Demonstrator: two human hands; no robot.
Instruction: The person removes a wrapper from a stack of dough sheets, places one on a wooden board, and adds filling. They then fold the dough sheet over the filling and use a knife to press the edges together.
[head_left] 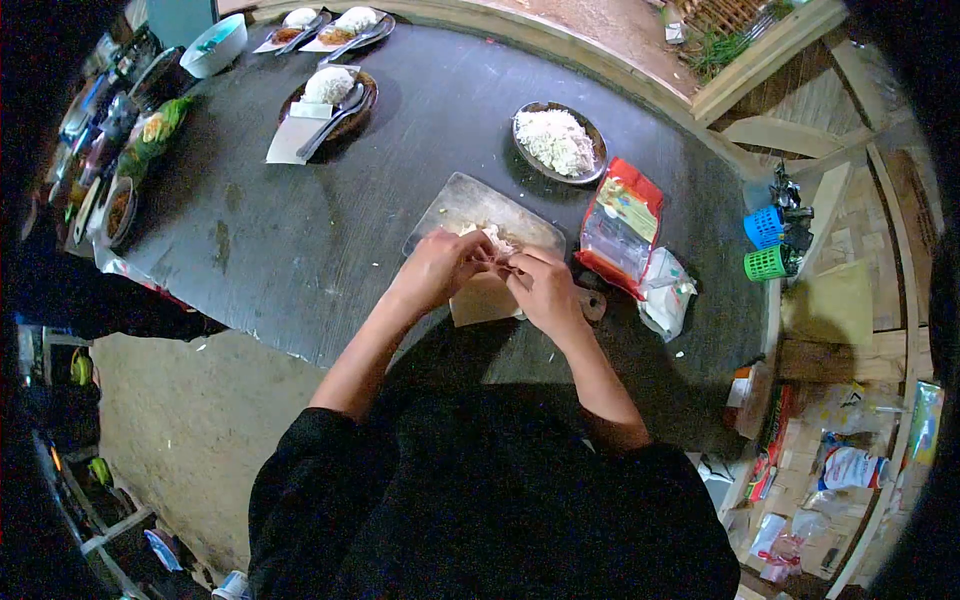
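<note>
Below the fingers [531,262], a dark table [440,90] is holding a board [465,197]. Left hand [432,268] and right hand [548,290] are pinching pale food [492,236] over it; pulling too hard could be spilling bits.

The packet [622,228] looks glossy plastic, the chopping board [477,205] matt.
</note>
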